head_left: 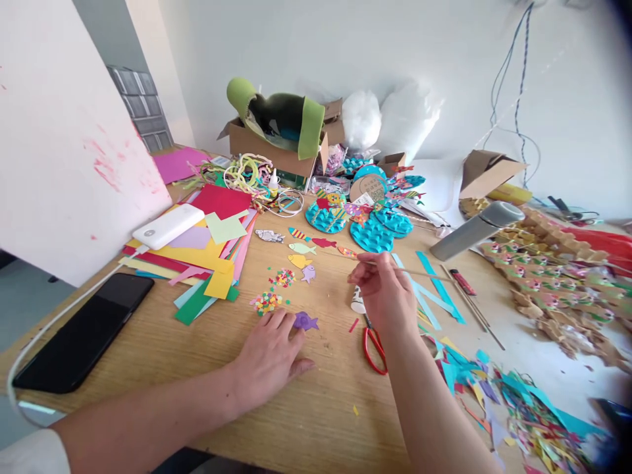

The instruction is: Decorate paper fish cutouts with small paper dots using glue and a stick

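Observation:
My left hand [269, 349] lies palm down on the table, its fingers stretched out and touching or just beside a purple paper fish [307, 321]. My right hand [388, 289] is raised a little, pinching a thin wooden stick [427, 273] that points off to the right. A small orange patterned paper fish [347, 252] is just beyond its fingertips; whether the stick touches it I cannot tell. More paper fish, among them a yellow one [299, 261] and a red one [324, 243], lie further back. Two small heaps of paper dots [267, 302] sit above my left fingers.
Red-handled scissors [375, 352] and a white glue tube [358, 299] lie by my right hand. Coloured paper [217, 283], a power bank [168, 226] and a phone [86, 332] are left. A grey bottle [476, 230] and paper scraps [523, 401] are right.

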`<move>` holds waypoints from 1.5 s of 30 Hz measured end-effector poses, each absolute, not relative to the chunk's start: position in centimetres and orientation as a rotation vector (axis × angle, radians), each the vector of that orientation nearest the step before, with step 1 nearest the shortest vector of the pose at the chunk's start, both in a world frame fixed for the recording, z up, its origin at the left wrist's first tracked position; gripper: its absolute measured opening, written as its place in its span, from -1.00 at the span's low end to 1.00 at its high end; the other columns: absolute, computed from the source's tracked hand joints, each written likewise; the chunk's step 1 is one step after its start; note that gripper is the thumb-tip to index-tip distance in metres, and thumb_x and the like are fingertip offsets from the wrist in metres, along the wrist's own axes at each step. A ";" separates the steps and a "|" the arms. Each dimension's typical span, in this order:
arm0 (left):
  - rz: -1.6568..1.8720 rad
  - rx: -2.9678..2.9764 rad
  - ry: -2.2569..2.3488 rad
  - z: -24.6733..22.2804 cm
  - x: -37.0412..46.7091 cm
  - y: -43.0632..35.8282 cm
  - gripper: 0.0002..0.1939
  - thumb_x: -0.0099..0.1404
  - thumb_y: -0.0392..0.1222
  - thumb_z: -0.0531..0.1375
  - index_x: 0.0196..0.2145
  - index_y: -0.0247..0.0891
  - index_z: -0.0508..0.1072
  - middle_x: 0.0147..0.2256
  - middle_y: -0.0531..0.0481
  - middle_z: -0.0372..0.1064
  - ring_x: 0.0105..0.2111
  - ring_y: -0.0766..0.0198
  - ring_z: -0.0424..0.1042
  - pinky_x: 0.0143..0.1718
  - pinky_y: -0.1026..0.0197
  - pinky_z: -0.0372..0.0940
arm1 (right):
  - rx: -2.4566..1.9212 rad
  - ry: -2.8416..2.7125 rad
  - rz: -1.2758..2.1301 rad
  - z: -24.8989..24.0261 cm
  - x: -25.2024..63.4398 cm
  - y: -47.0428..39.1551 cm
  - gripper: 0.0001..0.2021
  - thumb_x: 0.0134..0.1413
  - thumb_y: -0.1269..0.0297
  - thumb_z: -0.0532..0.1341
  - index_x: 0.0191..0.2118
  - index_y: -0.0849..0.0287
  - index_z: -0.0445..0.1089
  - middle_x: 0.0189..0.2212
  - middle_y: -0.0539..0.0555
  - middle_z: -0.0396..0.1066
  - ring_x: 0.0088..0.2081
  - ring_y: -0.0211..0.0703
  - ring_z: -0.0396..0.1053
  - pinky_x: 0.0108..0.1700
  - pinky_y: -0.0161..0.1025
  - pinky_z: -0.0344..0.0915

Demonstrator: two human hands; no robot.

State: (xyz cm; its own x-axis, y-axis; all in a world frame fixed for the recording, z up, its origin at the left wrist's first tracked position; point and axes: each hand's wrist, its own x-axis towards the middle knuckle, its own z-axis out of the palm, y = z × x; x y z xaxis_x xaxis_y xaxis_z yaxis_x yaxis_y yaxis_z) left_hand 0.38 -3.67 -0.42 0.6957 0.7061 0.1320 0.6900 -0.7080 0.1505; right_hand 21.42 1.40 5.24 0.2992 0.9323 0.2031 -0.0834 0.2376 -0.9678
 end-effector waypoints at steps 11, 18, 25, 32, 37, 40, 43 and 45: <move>0.346 2.835 1.135 -0.4 0.3 -3.9 -0.50 0.30 0.20 0.13 -0.14 -0.31 0.52 0.00 -0.28 0.39 0.04 -0.08 0.30 0.02 -0.09 0.26 | -1.126 -0.818 0.903 -0.6 19.0 2.6 -0.55 0.08 -0.19 0.17 -0.40 0.16 0.37 -0.70 -0.11 0.27 -0.65 -0.30 0.26 -0.54 -0.31 0.17; 0.356 2.861 1.147 -0.6 0.4 -3.9 -0.50 0.29 0.23 0.12 -0.17 -0.30 0.50 -0.05 -0.26 0.41 0.02 -0.06 0.32 -0.02 -0.06 0.28 | -1.236 -0.880 0.590 -1.2 17.9 2.4 -0.60 0.06 -0.12 0.24 -0.45 0.14 0.24 -0.68 -0.12 0.29 -0.63 -0.30 0.27 -0.53 -0.31 0.20; 0.306 2.875 1.157 -0.6 0.5 -4.0 -0.46 0.29 0.24 0.12 -0.11 -0.33 0.46 -0.03 -0.26 0.40 0.02 -0.06 0.30 0.00 -0.07 0.26 | -1.230 -0.944 0.718 -2.0 17.6 2.6 -0.65 0.05 -0.05 0.26 -0.34 0.18 0.33 -0.56 -0.04 0.40 -0.50 -0.26 0.36 -0.38 -0.25 0.31; 0.256 2.867 1.193 -0.2 0.4 -3.6 -0.45 0.31 0.22 0.11 -0.08 -0.36 0.44 -0.02 -0.24 0.40 0.01 -0.05 0.31 -0.01 -0.05 0.26 | -1.260 -1.013 0.924 -1.3 17.7 3.2 -0.66 -0.02 -0.01 0.29 -0.29 0.20 0.41 -0.43 0.01 0.44 -0.41 -0.24 0.41 -0.29 -0.20 0.37; 0.261 2.874 1.192 -0.2 0.4 -3.2 -0.43 0.31 0.21 0.12 -0.05 -0.40 0.42 -0.04 -0.23 0.40 -0.01 -0.05 0.31 0.00 -0.05 0.25 | -1.233 -1.118 0.954 -0.5 16.4 4.2 -0.75 0.04 0.06 0.24 -0.38 0.17 0.34 -0.50 -0.04 0.37 -0.46 -0.25 0.37 -0.34 -0.24 0.35; 0.254 2.860 1.201 -0.2 0.5 -3.2 -0.45 0.30 0.21 0.13 -0.07 -0.39 0.43 -0.04 -0.23 0.40 -0.02 -0.05 0.31 -0.03 -0.05 0.25 | -1.221 -1.134 0.839 -1.1 16.0 4.8 -0.74 0.13 0.05 0.17 -0.41 0.13 0.25 -0.57 -0.09 0.30 -0.51 -0.27 0.30 -0.41 -0.27 0.29; 0.247 2.844 1.204 -0.1 0.5 -3.2 -0.47 0.29 0.22 0.14 -0.12 -0.36 0.44 -0.09 -0.21 0.42 -0.05 -0.04 0.32 -0.06 -0.05 0.26 | -1.245 -1.230 0.737 -2.1 16.1 5.1 -0.72 0.22 0.03 0.09 -0.41 0.11 0.22 -0.58 -0.10 0.28 -0.53 -0.28 0.27 -0.43 -0.29 0.23; 0.257 2.849 1.206 0.0 0.4 -3.2 -0.48 0.29 0.23 0.14 -0.15 -0.35 0.45 -0.10 -0.21 0.42 -0.06 -0.03 0.33 -0.07 -0.04 0.26 | -1.264 -1.321 0.644 -2.6 16.4 5.1 -0.72 0.26 0.05 0.07 -0.40 0.11 0.21 -0.58 -0.10 0.27 -0.53 -0.29 0.24 -0.42 -0.30 0.20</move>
State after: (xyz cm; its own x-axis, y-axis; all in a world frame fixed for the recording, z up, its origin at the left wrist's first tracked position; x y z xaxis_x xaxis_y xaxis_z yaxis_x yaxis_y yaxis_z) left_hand 0.44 -3.20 -0.02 0.6843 0.7161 0.1375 0.7099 -0.6974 0.0988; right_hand 16.36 5.09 -2.64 0.2185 0.9141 0.3415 0.2945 0.2718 -0.9162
